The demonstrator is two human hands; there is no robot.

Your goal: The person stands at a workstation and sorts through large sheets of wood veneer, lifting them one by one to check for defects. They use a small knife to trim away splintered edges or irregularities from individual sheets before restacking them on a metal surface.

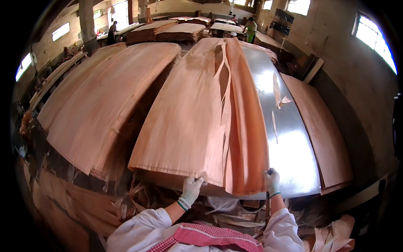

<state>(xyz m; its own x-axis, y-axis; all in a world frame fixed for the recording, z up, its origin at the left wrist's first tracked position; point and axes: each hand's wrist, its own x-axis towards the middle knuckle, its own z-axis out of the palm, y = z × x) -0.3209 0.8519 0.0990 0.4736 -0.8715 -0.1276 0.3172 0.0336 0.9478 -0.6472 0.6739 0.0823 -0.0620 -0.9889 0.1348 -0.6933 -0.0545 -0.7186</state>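
A large, thin pinkish veneer sheet (180, 117) spans the middle, split lengthwise and rippled along its right part. My left hand (194, 187), in a white glove, is closed on its near edge at bottom centre. My right hand (271, 180), also gloved, grips the sheet at its near right corner. Beneath and to the right of this sheet shows a shiny metal plate (294, 158) with torn veneer strips (277, 90) on it.
Veneer stacks (96, 105) stand at left and another (319, 134) at right. Veneer scraps (331, 235) lie below the near edge. More stacks (180, 28) fill the back, where several people (252, 27) stand. A concrete wall (352, 71) bounds the right.
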